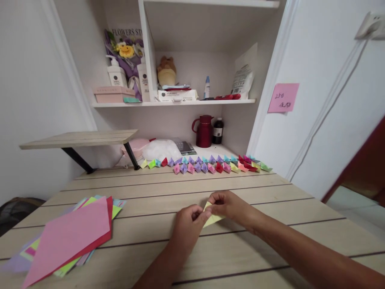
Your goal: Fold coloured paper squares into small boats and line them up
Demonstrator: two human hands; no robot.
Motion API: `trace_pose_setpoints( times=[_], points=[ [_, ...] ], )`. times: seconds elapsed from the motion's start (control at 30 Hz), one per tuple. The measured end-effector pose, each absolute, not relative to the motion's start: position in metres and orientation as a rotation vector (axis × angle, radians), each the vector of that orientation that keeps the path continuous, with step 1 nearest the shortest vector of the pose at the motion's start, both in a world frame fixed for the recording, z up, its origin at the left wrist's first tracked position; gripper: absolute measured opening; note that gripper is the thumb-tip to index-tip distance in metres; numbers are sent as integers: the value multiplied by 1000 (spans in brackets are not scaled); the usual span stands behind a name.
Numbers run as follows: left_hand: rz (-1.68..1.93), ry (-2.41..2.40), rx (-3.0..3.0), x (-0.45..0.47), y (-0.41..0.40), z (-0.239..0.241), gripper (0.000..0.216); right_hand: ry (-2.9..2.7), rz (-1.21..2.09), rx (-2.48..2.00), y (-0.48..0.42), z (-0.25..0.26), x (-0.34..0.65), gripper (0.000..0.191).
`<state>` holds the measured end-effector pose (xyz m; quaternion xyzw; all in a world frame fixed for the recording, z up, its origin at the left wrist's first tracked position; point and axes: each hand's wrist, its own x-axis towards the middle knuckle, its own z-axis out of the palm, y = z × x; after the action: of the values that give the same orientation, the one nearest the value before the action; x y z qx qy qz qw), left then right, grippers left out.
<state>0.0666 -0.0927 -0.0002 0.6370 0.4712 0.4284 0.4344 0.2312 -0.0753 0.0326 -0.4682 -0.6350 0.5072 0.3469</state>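
Note:
A small folded piece of yellow paper [213,220] is between my two hands, just above or on the wooden tabletop. My left hand [190,221] pinches its left side, the thumb pointing toward the other hand. Fingers of my right hand [227,205] are closed on the upper edge, covering part of the sheet. The thumbs nearly meet over the paper. Beyond the hands, small folded paper boats [204,167] in many colours stand in two rows along the back of the table.
A stack of coloured paper sheets [72,237], pink on top, lies at the left. A raised wooden shelf [80,138] on black legs stands behind it. Further back are a red jug [204,131], a dark bottle [218,130] and a white plastic bag [162,149].

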Motion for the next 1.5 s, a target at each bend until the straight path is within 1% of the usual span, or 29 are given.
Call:
trace_pose_setpoints(
  times=[0.1,0.17,0.3,0.37,0.5,0.6,0.8,0.93,1.13,1.17,1.3,1.33,1.43,1.5],
  points=[
    [1144,1174,1378,61,-85,-2,38,-1612,1276,-1141,-73,37,211,27],
    [1234,1135,1212,54,-79,-4,38,-1477,1257,-1073,-70,34,201,30],
    [1355,988,911,44,-73,-4,41,-1121,1365,-960,-67,22,195,44],
    [1377,919,810,40,-72,-1,41,-1101,1348,-943,-69,18,197,42],
    [1407,858,673,39,-76,7,37,-1266,1222,-972,-79,22,199,34],
    [1378,825,749,40,-78,6,35,-1343,1253,-945,-86,28,195,34],
    [1295,892,987,44,-73,-12,37,-1243,1324,-901,-84,26,194,39],
    [1203,930,1139,46,-72,-12,38,-1165,1330,-866,-81,24,198,41],
    [1215,959,1388,49,-75,-14,26,-1074,1412,-802,-81,19,199,54],
    [1231,983,1424,51,-74,-17,25,-1072,1435,-782,-81,19,199,54],
    [1290,1055,1381,60,-76,-25,19,-1153,1399,-810,-84,20,201,40],
    [1314,1056,1318,62,-77,-25,24,-1167,1361,-831,-84,21,201,40],
    [1431,1008,1123,67,-80,-19,48,-1142,1287,-876,-83,24,202,42],
    [1455,960,1048,66,-81,-14,49,-1134,1287,-890,-82,24,202,43]
  ],
)
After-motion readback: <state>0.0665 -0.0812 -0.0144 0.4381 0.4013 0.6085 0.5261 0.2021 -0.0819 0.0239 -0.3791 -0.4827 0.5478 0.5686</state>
